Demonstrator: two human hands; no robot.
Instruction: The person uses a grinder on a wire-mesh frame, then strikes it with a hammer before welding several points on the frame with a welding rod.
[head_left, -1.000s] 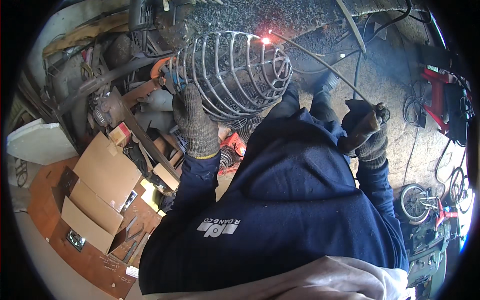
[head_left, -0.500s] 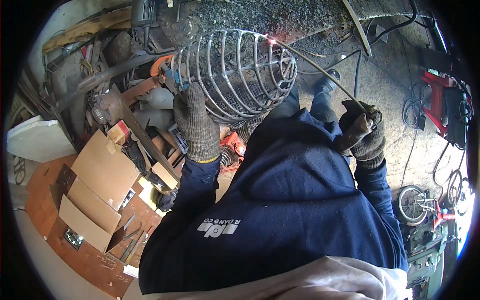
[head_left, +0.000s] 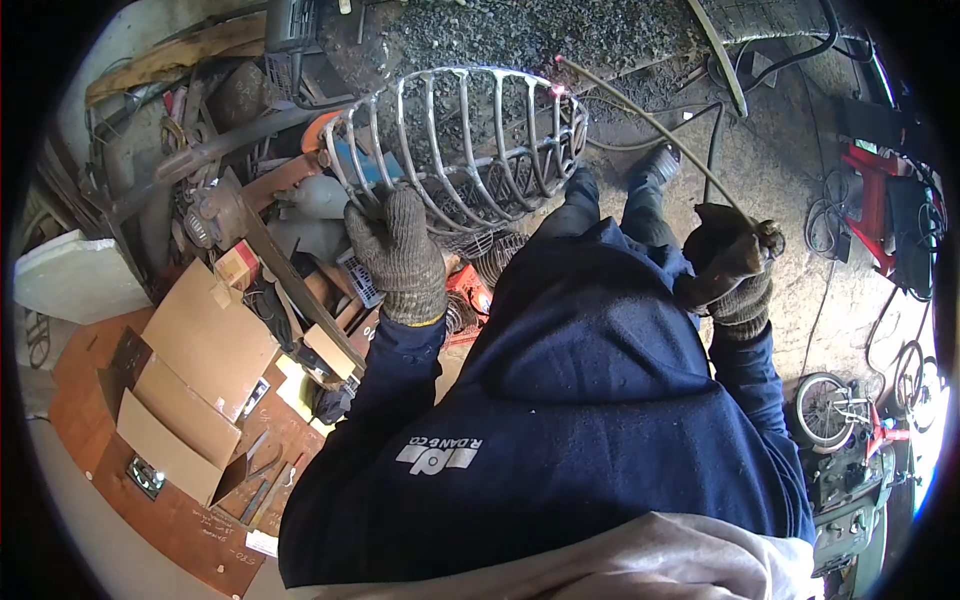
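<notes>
A wire cage of welded metal bars (head_left: 470, 150), rounded at its right end, lies in front of me. My left hand (head_left: 405, 250), in a grey knitted glove, grips the bars at its near left side; some fingertips are hidden. My right hand (head_left: 735, 265), gloved with a dark, worn cover over it, is closed at the lower end of a long welding rod (head_left: 650, 120). The rod slants up and left, its tip glowing red. That tip stands apart from the cage, just above a glowing spot (head_left: 558, 90) on the top bar near the rounded end.
Dark gravel-like bits cover the surface (head_left: 540, 30) beyond the cage. Scrap metal and an open cardboard box (head_left: 190, 400) crowd the left, with hand tools on a brown board (head_left: 100, 370). Black cables (head_left: 715, 150) cross the floor at right. A small bicycle (head_left: 830, 410) stands farther right.
The rod's tip has lifted off the cage, leaving a glowing spot on the bar. The cage has turned and shifted slightly left. My left hand has changed its hold on the bars.
</notes>
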